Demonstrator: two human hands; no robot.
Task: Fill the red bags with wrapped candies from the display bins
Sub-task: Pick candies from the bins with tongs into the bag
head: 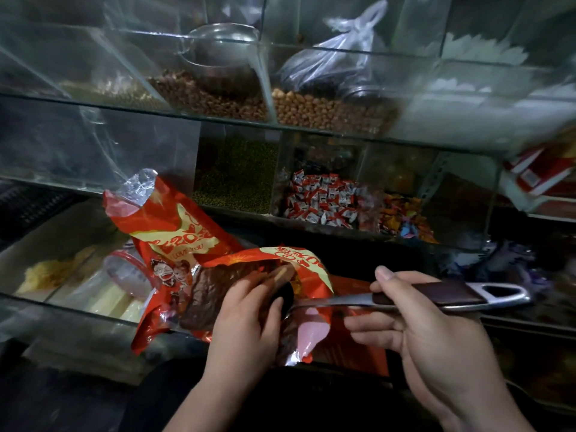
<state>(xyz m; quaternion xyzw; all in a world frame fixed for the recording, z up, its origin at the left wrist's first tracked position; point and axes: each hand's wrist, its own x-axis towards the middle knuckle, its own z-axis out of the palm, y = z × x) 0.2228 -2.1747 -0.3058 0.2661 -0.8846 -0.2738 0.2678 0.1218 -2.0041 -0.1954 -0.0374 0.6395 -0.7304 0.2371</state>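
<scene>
A dim shop counter is backed by a tiered glass display case [218, 120] with loose goods in each compartment. The landmark is the candy bin [311, 225], heaped with red-and-white wrapped candies [324, 198].

Below the bin and a little to its left, the left hand [246, 316] grips the mouth of a red bag [299, 260], fingers curled over the rim to hold it open. Below the bin and to its right, the right hand [436, 338] pinches the dark handle of a metal scoop [436, 296], thumb on top and fingers curled beneath. The scoop's front end reaches into the bag's mouth. A second red bag [168, 226] stands further left of the bin, its top open and crumpled.

The bags look like thin, crinkly foil film: light, limp and slippery, likely to fold shut unless held at the rim, and better supported from beneath as they fill. The candies look small, light and hard, so they should pour freely and scatter if the scoop tips outside the mouth.

The scoop's bowl is hidden inside the bag, so I cannot tell whether it carries candies. How full either bag is cannot be seen. The far right of the case is blurred.
</scene>
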